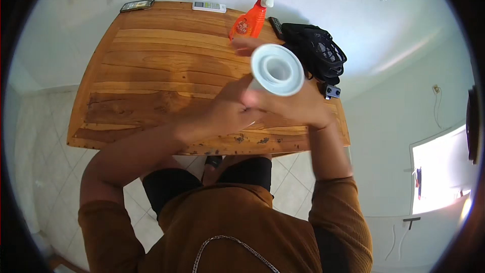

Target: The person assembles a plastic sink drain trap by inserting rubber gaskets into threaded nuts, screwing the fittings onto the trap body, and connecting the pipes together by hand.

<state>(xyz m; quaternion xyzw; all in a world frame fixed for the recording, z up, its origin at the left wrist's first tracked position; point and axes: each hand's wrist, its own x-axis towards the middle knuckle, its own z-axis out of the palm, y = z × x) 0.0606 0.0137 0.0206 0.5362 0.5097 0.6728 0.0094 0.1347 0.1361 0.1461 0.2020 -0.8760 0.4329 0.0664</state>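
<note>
A white round object (261, 65) with a wide rim and a deep hollow in its middle is held up over the table, its hollow end towards me. What kind of thing it is cannot be made out. My left hand (236, 98) is closed at its lower left side, the thumb close against the rim and smeared by motion. From the right, my right hand (304, 102) wraps behind the object. Blurred fingers show past its upper left edge; the rest of their grip is hidden behind the rim.
On the wooden table (151, 71) stand an orange spray bottle (250, 21) and a black mesh bag (316, 48). A phone (137, 5), a white remote (209, 7) and a black remote (276, 28) lie along the back. A small dark device (331, 91) sits at the right edge.
</note>
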